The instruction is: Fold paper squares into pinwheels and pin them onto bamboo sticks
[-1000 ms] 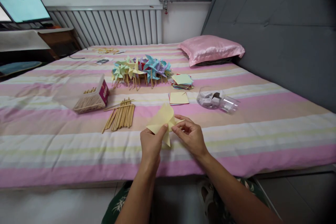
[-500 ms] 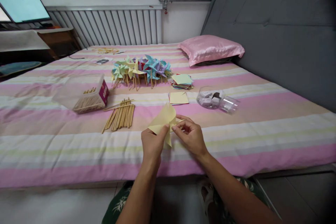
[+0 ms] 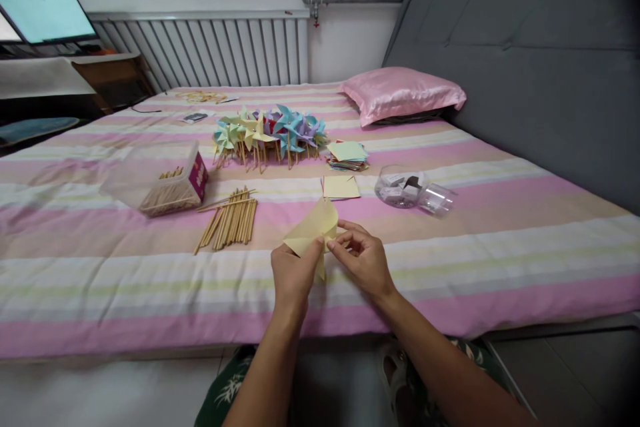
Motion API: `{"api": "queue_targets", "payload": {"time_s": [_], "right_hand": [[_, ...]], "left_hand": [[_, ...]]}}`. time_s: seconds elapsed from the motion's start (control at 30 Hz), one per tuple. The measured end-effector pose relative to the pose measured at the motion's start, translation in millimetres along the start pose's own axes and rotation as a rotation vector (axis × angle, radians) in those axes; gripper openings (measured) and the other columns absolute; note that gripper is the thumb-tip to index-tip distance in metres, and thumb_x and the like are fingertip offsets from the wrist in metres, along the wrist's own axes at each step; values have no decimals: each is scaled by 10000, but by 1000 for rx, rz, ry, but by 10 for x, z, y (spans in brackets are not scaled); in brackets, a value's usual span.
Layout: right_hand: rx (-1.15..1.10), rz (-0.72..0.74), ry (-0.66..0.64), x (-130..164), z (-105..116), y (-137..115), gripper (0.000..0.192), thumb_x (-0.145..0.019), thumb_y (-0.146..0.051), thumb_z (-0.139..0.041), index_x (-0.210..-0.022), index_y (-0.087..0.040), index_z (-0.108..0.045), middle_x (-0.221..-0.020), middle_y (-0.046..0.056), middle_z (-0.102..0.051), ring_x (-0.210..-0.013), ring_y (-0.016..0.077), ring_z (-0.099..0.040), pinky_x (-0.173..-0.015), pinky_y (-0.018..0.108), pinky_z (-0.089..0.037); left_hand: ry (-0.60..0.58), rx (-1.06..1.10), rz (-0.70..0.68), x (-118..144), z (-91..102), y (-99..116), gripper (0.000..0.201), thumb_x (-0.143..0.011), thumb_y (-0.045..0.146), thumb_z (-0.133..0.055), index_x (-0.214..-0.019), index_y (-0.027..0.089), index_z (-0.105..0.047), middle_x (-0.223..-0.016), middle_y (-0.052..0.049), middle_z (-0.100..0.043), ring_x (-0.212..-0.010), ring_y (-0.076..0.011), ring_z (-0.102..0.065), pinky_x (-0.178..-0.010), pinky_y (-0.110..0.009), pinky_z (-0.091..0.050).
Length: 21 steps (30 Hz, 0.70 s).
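Between my hands is a pale yellow paper pinwheel (image 3: 311, 225), its corners curled in toward the middle. My left hand (image 3: 295, 273) grips it from the left, thumb pressed near the centre. From the right, the fingertips of my right hand (image 3: 364, 257) pinch the paper close to that centre; whether they also hold a small part is hidden. Just beyond lies a small stack of cut yellow paper squares (image 3: 341, 187). A pile of wooden sticks (image 3: 234, 219) is to the left of my hands.
Finished pinwheels (image 3: 270, 132) stand clustered farther back, beside a stack of coloured paper (image 3: 347, 155). A clear tub (image 3: 400, 188) with a tipped clear cup (image 3: 437, 200) sits right. An open plastic box (image 3: 173, 190) of sticks lies left. A pink pillow (image 3: 405, 93) rests by the headboard.
Both hands stay closed on the yellow paper. The pinwheel and my left hand have shifted very slightly to the right; its lower point has turned a little.
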State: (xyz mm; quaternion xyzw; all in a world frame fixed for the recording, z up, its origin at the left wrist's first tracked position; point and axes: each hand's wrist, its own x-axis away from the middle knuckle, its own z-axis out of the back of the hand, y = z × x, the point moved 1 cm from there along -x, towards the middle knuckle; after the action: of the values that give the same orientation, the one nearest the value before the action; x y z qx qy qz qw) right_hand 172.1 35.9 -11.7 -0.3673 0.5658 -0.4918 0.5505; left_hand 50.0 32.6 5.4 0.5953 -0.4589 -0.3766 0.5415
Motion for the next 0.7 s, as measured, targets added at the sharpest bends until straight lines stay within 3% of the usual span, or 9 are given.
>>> {"api": "queue_targets", "payload": {"time_s": [0.4, 0.5, 0.7], "right_hand": [[-54, -21, -6, -8, 8, -4, 187, -719, -345, -661, -681, -168, -614, -1173, 102, -577, -726, 149, -623, -553, 242, -463], [-123, -50, 28, -13, 19, -11, 206, -717, -338, -667, -815, -188, -567, -1191, 97, -574, -714, 139, -617, -574, 247, -473], [-292, -126, 150, -53, 72, -7, 555, -669, -345, -712, -1132, -218, -435, -1051, 81, -630, -800, 163, -601, -652, 277, -488]], "left_hand": [[25, 208, 206, -34, -94, -15, 305, -547, 204, -752, -825, 91, -693, -827, -93, -714, -660, -159, -637, -624, -247, -476], [31, 225, 225, -31, -140, -1, 327, -539, 190, -751, -845, 91, -692, -821, -86, -713, -642, -152, -632, -609, -242, -471], [29, 257, 242, -24, -232, -11, 352, -540, 180, -742, -880, 101, -695, -816, -70, -712, -644, -147, -631, -617, -239, -471]]}}
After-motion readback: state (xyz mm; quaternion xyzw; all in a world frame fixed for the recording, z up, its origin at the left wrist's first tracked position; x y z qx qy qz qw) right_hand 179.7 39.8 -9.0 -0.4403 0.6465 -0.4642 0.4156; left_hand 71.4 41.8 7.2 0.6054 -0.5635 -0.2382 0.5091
